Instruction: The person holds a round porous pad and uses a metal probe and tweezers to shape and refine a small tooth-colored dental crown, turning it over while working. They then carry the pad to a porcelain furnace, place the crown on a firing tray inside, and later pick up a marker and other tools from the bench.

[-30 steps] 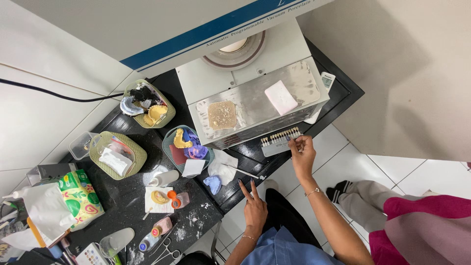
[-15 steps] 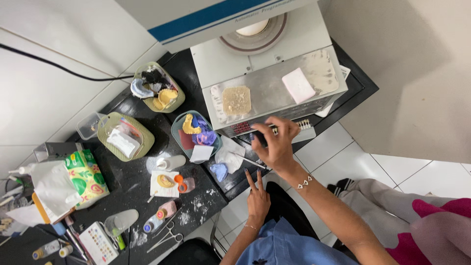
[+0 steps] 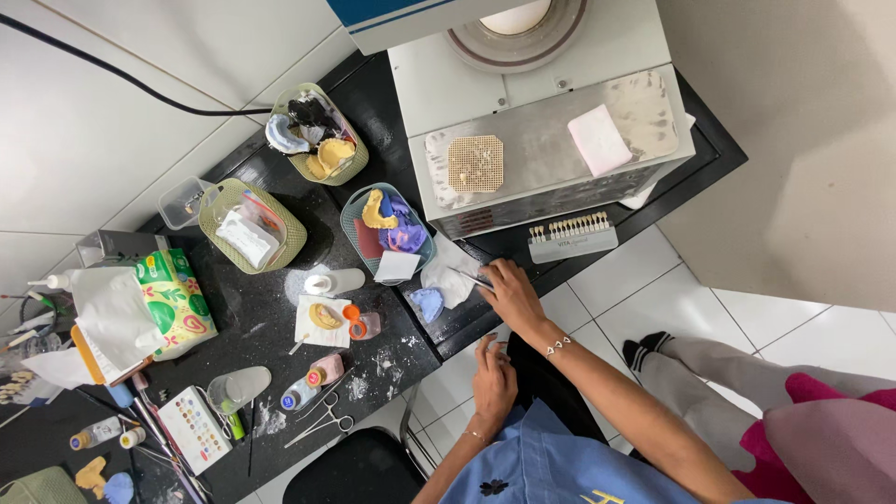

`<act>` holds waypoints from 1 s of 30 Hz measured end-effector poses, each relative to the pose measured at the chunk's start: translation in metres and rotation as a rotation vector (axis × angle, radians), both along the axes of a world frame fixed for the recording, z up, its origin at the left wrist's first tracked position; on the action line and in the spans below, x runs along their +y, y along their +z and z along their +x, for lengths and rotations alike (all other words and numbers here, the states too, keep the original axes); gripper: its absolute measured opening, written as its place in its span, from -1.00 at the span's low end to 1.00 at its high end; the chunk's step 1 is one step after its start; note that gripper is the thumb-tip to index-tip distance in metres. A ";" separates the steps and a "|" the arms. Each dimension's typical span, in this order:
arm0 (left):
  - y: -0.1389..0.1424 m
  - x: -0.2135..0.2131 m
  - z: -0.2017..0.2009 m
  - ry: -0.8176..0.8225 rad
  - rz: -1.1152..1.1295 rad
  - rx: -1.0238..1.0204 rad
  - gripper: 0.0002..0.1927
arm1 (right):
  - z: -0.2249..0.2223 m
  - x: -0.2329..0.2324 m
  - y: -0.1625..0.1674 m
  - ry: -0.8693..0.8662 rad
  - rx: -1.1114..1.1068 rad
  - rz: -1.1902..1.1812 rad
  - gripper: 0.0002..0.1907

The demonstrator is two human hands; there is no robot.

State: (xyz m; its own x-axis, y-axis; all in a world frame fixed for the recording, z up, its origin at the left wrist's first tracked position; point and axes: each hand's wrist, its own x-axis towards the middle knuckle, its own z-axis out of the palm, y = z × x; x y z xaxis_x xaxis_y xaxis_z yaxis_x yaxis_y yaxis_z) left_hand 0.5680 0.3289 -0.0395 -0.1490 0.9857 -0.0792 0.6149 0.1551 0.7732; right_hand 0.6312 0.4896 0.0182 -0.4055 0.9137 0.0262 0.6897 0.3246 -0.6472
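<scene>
Black stone makes up the table (image 3: 280, 336), dusted with white powder and crowded with small things. Biggest on it is a grey metal furnace (image 3: 551, 140), its flat tray carrying a tan honeycomb pad (image 3: 475, 163) and a pale pink block (image 3: 599, 139). Just in front of the furnace lies a grey shade guide (image 3: 572, 238) with a row of tooth-coloured tabs. Left of the furnace stand three baskets: a green one (image 3: 317, 133) with yellow casts, a second green one (image 3: 254, 224) with a white packet, and a blue one (image 3: 387, 227) nearest the furnace, filled with yellow and purple pieces. Farther left of the furnace sits a green patterned tissue box (image 3: 173, 301).

White tissue (image 3: 448, 273) lies in front of the furnace's left corner, with a thin metal instrument (image 3: 469, 276) resting on it. Right hand (image 3: 511, 294) reaches to that spot, fingers (image 3: 490, 276) pinched on the instrument's near end. Left hand (image 3: 494, 380) hangs off the table edge, below the furnace and near the lap, fingers loosely curled and holding nothing that shows.
</scene>
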 end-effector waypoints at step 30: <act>0.085 -0.015 -0.270 1.063 0.038 0.671 -0.15 | -0.002 0.001 -0.015 0.081 0.155 -0.069 -0.65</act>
